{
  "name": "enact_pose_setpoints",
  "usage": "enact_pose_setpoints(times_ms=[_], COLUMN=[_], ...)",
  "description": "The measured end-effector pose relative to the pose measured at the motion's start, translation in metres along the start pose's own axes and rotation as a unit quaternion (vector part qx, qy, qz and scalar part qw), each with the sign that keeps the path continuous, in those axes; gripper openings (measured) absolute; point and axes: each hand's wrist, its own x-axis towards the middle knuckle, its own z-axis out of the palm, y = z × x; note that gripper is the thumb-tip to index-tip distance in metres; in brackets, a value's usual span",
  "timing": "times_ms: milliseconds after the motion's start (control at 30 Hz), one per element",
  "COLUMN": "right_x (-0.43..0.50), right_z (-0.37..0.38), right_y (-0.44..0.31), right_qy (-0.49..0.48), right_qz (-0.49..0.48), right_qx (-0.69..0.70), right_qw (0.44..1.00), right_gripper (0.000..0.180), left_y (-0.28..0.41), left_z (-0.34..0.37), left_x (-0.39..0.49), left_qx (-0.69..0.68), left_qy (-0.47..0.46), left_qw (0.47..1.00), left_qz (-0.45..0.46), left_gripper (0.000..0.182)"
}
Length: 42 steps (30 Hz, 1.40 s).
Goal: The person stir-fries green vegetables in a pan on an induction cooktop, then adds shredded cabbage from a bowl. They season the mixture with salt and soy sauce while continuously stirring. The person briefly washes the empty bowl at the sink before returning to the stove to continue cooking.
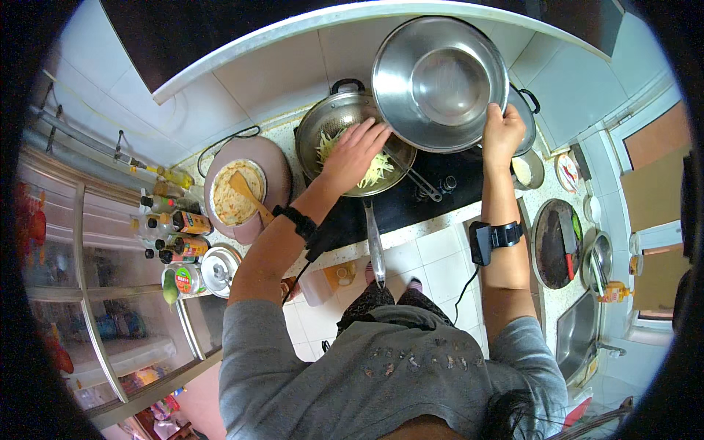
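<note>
My right hand (503, 133) grips the rim of a shiny steel basin (401, 104), which is tilted up above the right side of the stove with its inside bare. My left hand (356, 153) is stretched flat over a wok (352, 107), palm down, and holds nothing that I can see. Pale green shredded vegetable (378, 171) lies in the wok under this hand; whether the fingers touch it is hidden. A metal utensil (426, 187) leans in the wok, its handle over the right rim. The wok's long metal handle (374, 242) points towards me.
On the left, a flatbread (223, 192) with a wooden spatula (246, 190) sits on a round pink appliance (278, 170), near several sauce bottles (192, 223). On the right are a round chopping board (544, 247), a red-handled cleaver (567, 239) and a sink (575, 333). A second pan (525, 118) stands behind the basin.
</note>
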Motion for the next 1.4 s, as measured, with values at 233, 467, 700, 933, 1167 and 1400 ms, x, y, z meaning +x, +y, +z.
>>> enact_pose_setpoints(times_ms=[233,467,700,933,1167,1400], right_x=[0.006,0.005,-0.074,-0.236,-0.348,-0.364], right_z=[-0.03,-0.174,-0.421,-0.608,-0.73,-0.823], right_y=[0.006,0.053,0.135,0.173,0.178,0.205], right_qy=[0.03,0.024,0.049,0.184,0.281,0.296], right_qz=[-0.002,0.141,0.245,0.405,0.457,0.47], right_qx=[0.053,0.157,0.238,0.121,0.194,0.176], right_qw=[0.998,0.977,0.939,0.888,0.821,0.813], right_gripper=[0.021,0.018,0.025,0.017,0.006,0.015], left_y=[-0.032,-0.024,0.131,0.441,0.666,0.819], left_z=[0.003,-0.018,-0.049,-0.012,0.026,0.068], left_x=[-0.006,-0.004,0.035,0.069,0.066,0.089], left_qx=[0.012,0.005,-0.059,-0.458,-0.614,-0.657], left_qy=[-0.332,-0.109,0.031,-0.155,-0.492,-0.614], left_qw=[0.917,0.938,0.986,0.875,0.616,0.419], left_qz=[-0.221,-0.328,-0.151,-0.005,-0.045,-0.125], left_gripper=[0.043,0.063,0.048,0.06,0.068,0.06])
